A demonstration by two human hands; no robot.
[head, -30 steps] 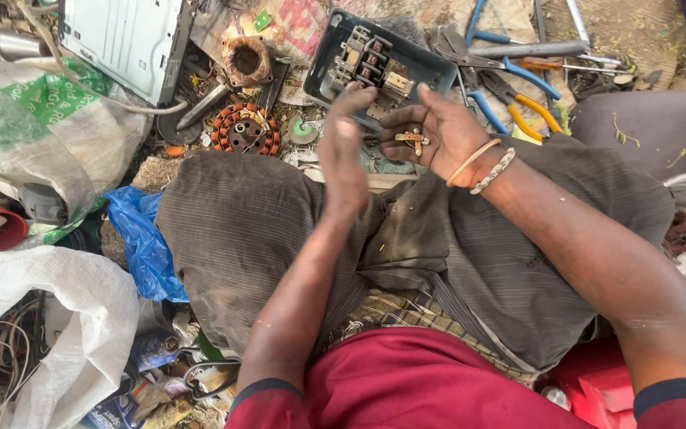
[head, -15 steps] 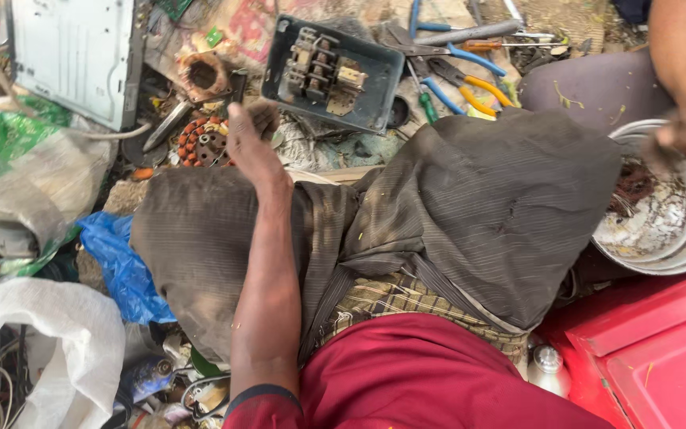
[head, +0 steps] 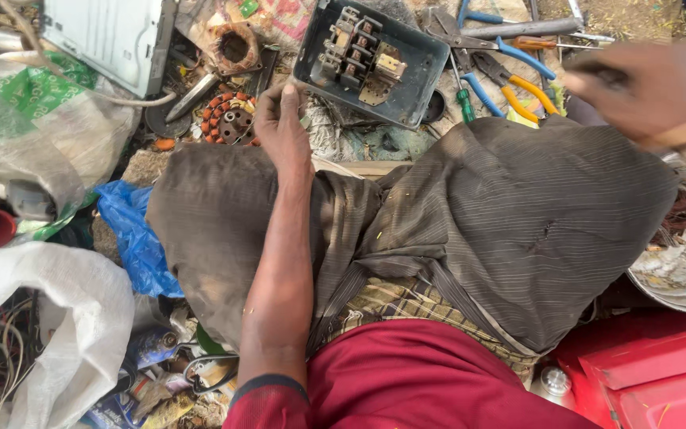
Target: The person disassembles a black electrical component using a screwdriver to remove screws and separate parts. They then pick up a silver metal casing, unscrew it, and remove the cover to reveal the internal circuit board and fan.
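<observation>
The right hand (head: 645,91) has swung up blurred, grip unclear, while the open left hand (head: 282,119) touches the far grey switch box (head: 371,59), rigid, heavy-looking, best gripped by its rim.

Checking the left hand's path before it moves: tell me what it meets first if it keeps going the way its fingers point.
The left hand points away from the body. Likely first is the near-left corner of the grey switch box, just past the fingertips; depth is unclear.
</observation>
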